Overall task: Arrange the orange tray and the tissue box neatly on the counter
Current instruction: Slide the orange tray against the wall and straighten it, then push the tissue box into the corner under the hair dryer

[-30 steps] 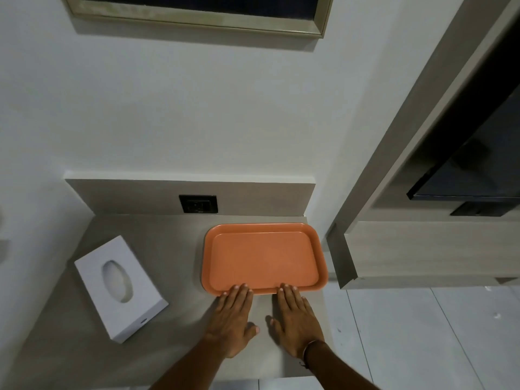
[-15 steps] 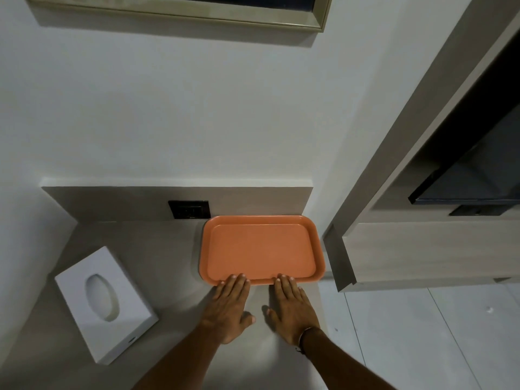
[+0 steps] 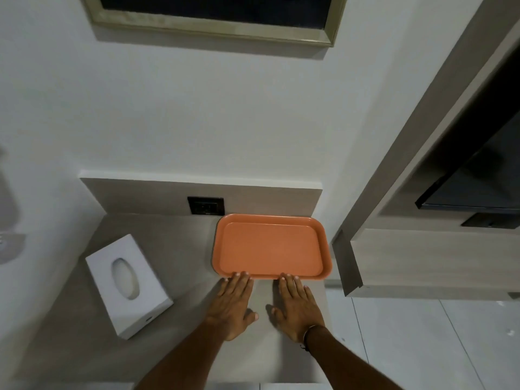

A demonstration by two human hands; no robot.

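Note:
An empty orange tray point(image 3: 270, 246) lies flat at the back right of the grey counter point(image 3: 174, 243), its far edge against the backsplash. My left hand point(image 3: 233, 305) and my right hand point(image 3: 298, 308) rest palm down on the counter, fingers straight, fingertips touching the tray's near rim. Neither hand holds anything. A white tissue box point(image 3: 128, 285) with an oval slot lies at an angle on the counter's left side, apart from the tray and from both hands.
A black wall socket point(image 3: 206, 205) sits in the backsplash just left of the tray. A wooden cabinet unit point(image 3: 422, 254) with a dark screen stands right of the counter's edge. A framed picture point(image 3: 213, 18) hangs on the wall above. Tiled floor lies at the lower right.
The tray has slid away from me to the backsplash, with both hands following flat behind its near rim. The tissue box has not moved on the counter.

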